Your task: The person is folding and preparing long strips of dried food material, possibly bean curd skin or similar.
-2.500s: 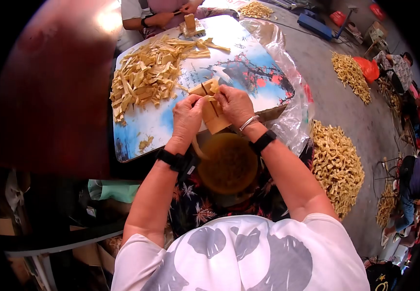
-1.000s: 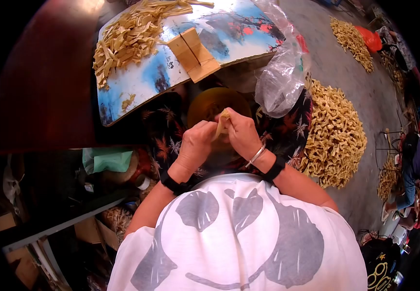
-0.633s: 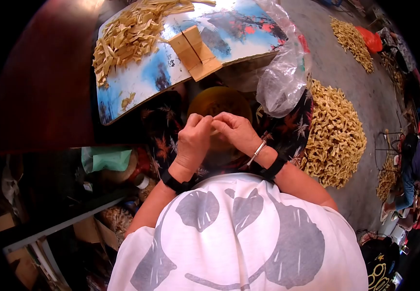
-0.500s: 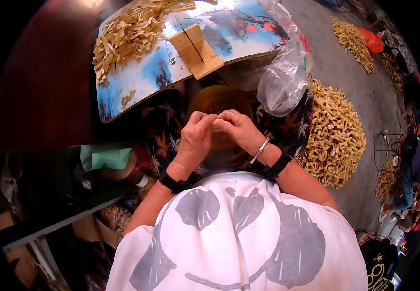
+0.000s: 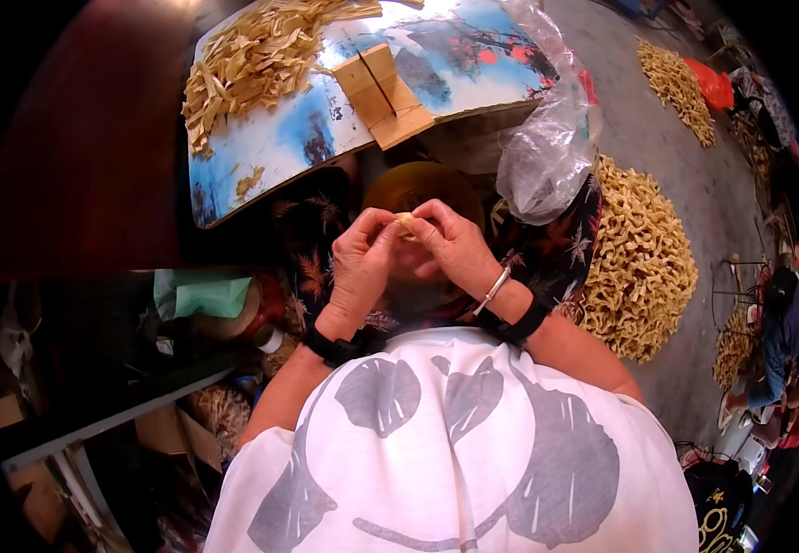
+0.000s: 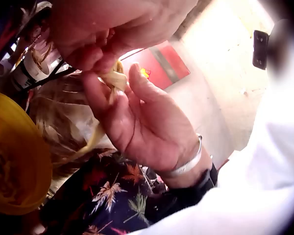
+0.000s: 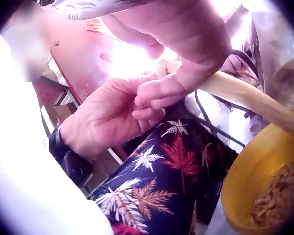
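Over the lap, both hands meet fingertip to fingertip at a pale yellow flat strip [image 5: 405, 222]. My left hand [image 5: 363, 267] pinches one side of it with thumb and fingers. From the other side my right hand [image 5: 458, 247], with a bracelet at its wrist, pinches it too. In the left wrist view the strip [image 6: 116, 81] is folded over itself like a knot, partly hidden by fingers. A long tail of the strip [image 7: 252, 98] hangs away from the right hand in the right wrist view. Beneath the hands stands a yellow basin [image 7: 233, 183] with small pale pieces inside.
Ahead is a painted table [image 5: 280, 152] with a heap of yellow strips [image 5: 257, 69] and a slotted wooden block [image 5: 383, 100] at its near edge. Clear plastic sheeting [image 5: 542, 170] hangs at its right. A big pile of knotted pieces [image 5: 639, 263] lies on the floor.
Both hands have come back from the wooden block to above the lap, bringing the strip. The head view has tilted downward. The folded strip now shows between the fingertips.
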`<state>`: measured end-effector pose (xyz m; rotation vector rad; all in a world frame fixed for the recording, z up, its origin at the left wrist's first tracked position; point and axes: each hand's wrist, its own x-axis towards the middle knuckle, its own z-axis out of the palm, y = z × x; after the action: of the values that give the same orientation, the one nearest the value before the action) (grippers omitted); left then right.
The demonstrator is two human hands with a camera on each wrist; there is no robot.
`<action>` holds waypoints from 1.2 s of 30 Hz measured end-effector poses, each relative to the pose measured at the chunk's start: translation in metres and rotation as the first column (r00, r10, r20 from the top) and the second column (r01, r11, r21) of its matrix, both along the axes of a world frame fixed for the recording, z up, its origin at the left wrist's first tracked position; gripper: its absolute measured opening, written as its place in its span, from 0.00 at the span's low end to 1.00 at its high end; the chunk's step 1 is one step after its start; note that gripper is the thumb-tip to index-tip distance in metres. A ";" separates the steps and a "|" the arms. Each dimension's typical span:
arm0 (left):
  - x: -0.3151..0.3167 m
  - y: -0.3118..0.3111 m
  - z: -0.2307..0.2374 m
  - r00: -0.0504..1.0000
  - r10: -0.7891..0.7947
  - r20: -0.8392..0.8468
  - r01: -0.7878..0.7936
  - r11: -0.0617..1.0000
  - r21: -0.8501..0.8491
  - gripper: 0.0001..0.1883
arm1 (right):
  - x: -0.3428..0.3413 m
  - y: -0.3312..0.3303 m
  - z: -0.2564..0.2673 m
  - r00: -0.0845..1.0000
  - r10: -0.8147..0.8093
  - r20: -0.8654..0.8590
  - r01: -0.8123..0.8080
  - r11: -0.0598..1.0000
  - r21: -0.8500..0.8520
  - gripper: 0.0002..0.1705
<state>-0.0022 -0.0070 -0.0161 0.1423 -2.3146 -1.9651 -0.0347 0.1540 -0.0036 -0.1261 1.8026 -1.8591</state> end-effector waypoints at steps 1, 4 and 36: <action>-0.001 -0.002 0.002 1.000 0.005 0.014 -0.005 1.000 -0.020 0.03 | 0.000 0.005 0.014 1.000 0.026 -0.009 -0.024 0.993 0.119 0.17; -0.002 -0.006 0.009 0.995 0.015 0.096 -0.015 1.000 -0.002 0.03 | 0.007 0.010 0.011 0.953 0.102 -0.284 0.000 0.941 0.339 0.18; 0.008 0.012 0.022 0.958 -0.186 0.219 0.086 0.913 0.400 0.10 | -0.010 0.004 0.002 0.840 -0.059 -0.540 0.153 0.980 0.131 0.13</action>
<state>0.0053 0.0045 0.0059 0.2828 -2.0845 -2.6005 -0.0443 0.1580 -0.0013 -0.5409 2.3779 -1.8549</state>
